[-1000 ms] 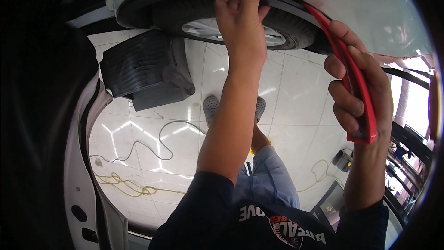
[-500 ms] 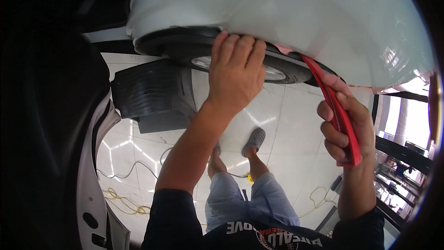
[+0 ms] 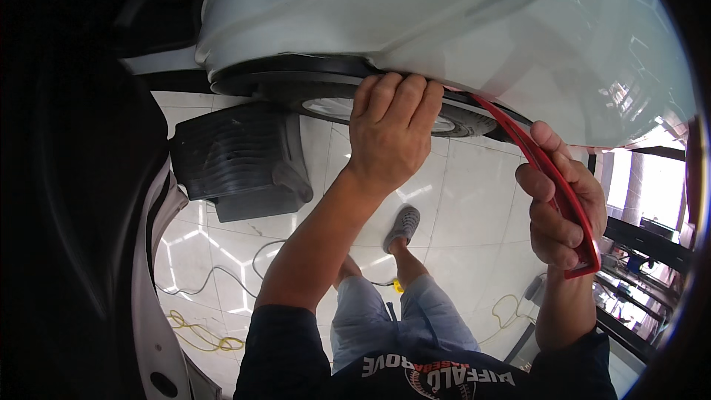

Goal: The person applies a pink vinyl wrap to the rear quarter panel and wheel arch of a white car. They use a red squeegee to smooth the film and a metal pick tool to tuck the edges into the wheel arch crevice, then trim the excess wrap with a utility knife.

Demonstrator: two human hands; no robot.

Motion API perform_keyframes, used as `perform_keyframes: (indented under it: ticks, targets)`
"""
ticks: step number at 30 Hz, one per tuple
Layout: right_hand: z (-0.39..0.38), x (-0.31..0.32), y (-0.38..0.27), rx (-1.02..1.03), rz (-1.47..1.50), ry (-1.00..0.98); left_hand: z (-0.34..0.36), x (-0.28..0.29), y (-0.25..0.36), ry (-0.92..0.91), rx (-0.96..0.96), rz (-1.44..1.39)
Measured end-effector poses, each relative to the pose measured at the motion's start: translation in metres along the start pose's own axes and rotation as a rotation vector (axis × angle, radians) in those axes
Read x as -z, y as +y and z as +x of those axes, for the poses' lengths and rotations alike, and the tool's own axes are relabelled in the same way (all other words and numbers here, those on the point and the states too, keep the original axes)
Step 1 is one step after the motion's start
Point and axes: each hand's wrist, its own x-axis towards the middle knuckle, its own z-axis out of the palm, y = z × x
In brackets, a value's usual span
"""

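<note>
My left hand [image 3: 391,133] has its fingers hooked over the black wheel-arch trim [image 3: 296,64], gripping its edge beside a pale car body panel [image 3: 459,22]. To the left of these fingers a dark gap shows between trim and panel. In my right hand [image 3: 566,211] is a long red pry tool [image 3: 537,154], held in wrapped fingers with the thumb alongside. Its narrow tip meets the seam between trim and panel, just right of my left hand. Below the arch, the tyre [image 3: 472,124] and part of the silver wheel rim [image 3: 333,108] show.
A ribbed black plastic piece [image 3: 233,152] rests on the tiled floor [image 3: 474,215] to the left. An open car door [image 3: 148,281] borders the left side. Yellow cable [image 3: 204,337] and grey cable [image 3: 204,295] lie on the floor. Dark shelving [image 3: 644,244] stands at right.
My left hand has slid a little right and down along the trim. My right hand has shifted right and lower with the pry tool, whose tip is now nearer my left fingers.
</note>
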Motion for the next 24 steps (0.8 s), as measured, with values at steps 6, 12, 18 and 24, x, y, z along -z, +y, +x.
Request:
perform_keyframes:
  ticks: [6, 12, 18, 24]
  targets:
    - [-0.007, -0.029, 0.009, 0.097, -0.596, 0.213, 0.001, 0.001, 0.001, -0.031, 0.006, 0.044]
    - [-0.009, 0.008, 0.007, 0.113, -0.265, 0.145, -0.004, 0.000, 0.000, -0.022, -0.032, 0.039]
    - [-0.010, 0.006, 0.001, 0.048, -0.450, 0.212, -0.024, 0.012, -0.008, -0.073, -0.013, -0.007]
    - [-0.013, 0.010, -0.006, -0.029, -0.240, 0.185, -0.017, 0.014, -0.019, -0.003, 0.230, 0.153]
